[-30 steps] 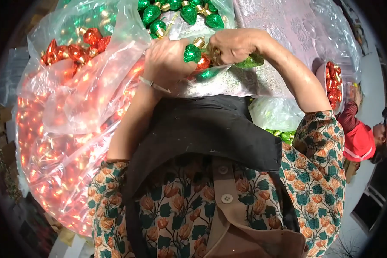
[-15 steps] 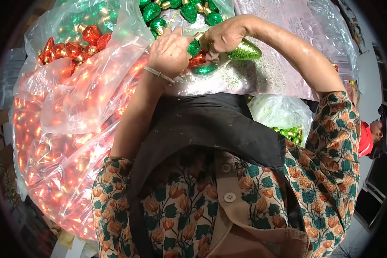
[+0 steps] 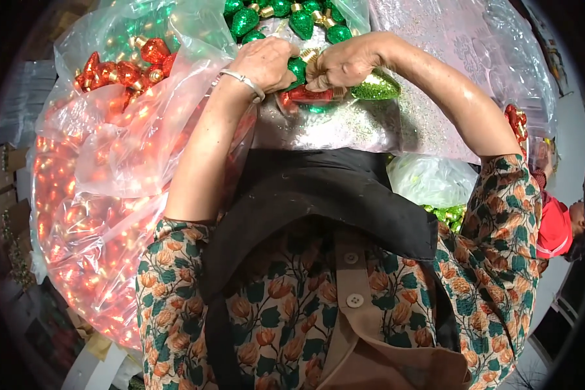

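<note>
A green glitter bulb ornament (image 3: 297, 73) with a gold cap sits between my hands. My left hand (image 3: 266, 62) is closed, its fingertips on the green bulb's left side. My right hand (image 3: 344, 62) is pinched beside the gold cap; what lies between its fingertips is hidden. Just under the hands lies a red glitter bulb ornament (image 3: 299, 96), partly covered by my right fingers. Below it shows the edge of another green bulb (image 3: 316, 109). A light green glitter bulb (image 3: 380, 86) lies against the right hand's outer side.
Several green bulbs (image 3: 301, 25) lie beyond my hands. To the left bulges a large clear plastic bag (image 3: 104, 169) of red bulbs. Loose glitter covers the plastic-covered work surface (image 3: 429, 123). A bag (image 3: 432, 179) with light green pieces stands at right, below the surface; a person in red (image 3: 556, 227) is farther right.
The whole view has shifted a little. My left wrist has turned and its fingers have curled in toward the green bulb. More of the red bulb's length shows beneath my right hand.
</note>
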`<act>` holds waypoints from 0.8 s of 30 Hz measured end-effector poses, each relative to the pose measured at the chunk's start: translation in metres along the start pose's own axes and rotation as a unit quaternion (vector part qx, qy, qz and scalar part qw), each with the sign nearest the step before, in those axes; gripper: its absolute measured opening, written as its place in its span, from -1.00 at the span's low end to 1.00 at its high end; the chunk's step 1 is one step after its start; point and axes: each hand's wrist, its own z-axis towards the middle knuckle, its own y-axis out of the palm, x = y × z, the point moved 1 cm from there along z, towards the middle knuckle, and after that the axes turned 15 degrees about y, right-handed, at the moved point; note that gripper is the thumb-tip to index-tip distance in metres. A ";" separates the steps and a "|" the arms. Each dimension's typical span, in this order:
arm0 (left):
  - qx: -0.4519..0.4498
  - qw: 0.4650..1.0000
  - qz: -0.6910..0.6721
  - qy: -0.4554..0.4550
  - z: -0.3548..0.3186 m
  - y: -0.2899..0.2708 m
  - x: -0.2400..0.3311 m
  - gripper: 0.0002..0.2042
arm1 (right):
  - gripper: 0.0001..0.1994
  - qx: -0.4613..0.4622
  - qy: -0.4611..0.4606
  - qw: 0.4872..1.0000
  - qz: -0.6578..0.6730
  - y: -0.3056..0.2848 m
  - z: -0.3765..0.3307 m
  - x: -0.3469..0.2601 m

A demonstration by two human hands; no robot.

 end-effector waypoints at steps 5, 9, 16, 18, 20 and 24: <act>-0.019 1.000 -0.004 -0.022 0.008 0.007 -0.004 -0.67 | -0.76 0.016 -0.070 0.974 -0.214 -0.001 0.013 0.010; -0.023 1.000 0.016 -0.004 0.009 0.010 -0.010 -0.68 | -0.75 0.032 -0.031 0.988 -0.151 0.001 -0.002 0.000; -0.025 1.000 -0.016 0.010 0.015 0.023 -0.016 -0.76 | -0.77 0.001 -0.025 0.999 -0.023 0.005 0.016 0.007; -0.010 1.000 -0.027 0.007 0.014 0.023 -0.015 -0.78 | -0.74 -0.015 -0.037 0.998 -0.051 0.005 0.018 0.009; -0.008 1.000 -0.018 0.019 0.015 0.022 -0.012 -0.82 | -0.68 -0.039 -0.067 0.991 -0.106 0.005 0.020 0.010; -0.078 0.997 0.007 0.000 0.025 0.018 -0.005 -0.76 | -0.66 0.004 0.006 0.975 -0.221 0.011 0.026 0.006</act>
